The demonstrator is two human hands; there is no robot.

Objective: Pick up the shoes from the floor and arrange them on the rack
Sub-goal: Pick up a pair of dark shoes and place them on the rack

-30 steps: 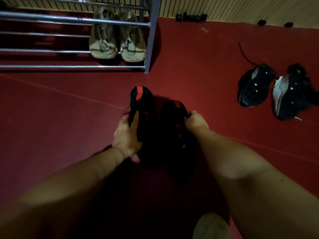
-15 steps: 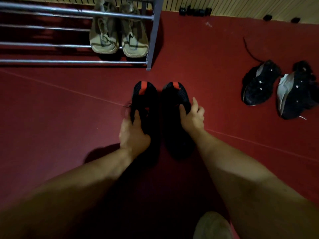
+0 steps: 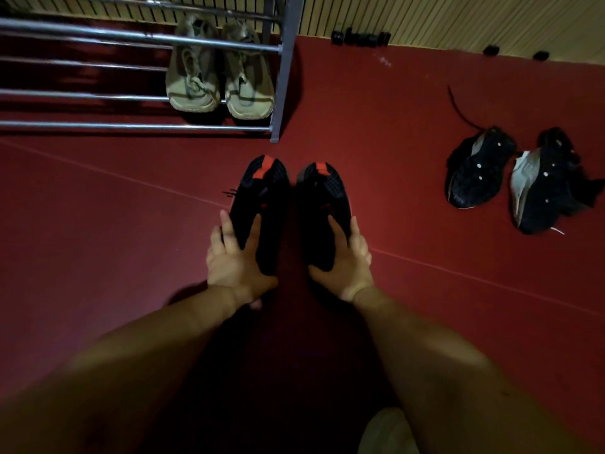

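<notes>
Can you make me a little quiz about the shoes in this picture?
1. True or false: the beige shoes are on the rack.
2. Which pair is the person holding? A) beige B) black with red tabs C) black and silver
3. Fill in: the black and silver shoes lie on the red ____.

Key
1. True; they sit at the rack's right end.
2. B; the left hand grips the left black-red shoe and the right hand grips the right black-red shoe.
3. floor.
</notes>
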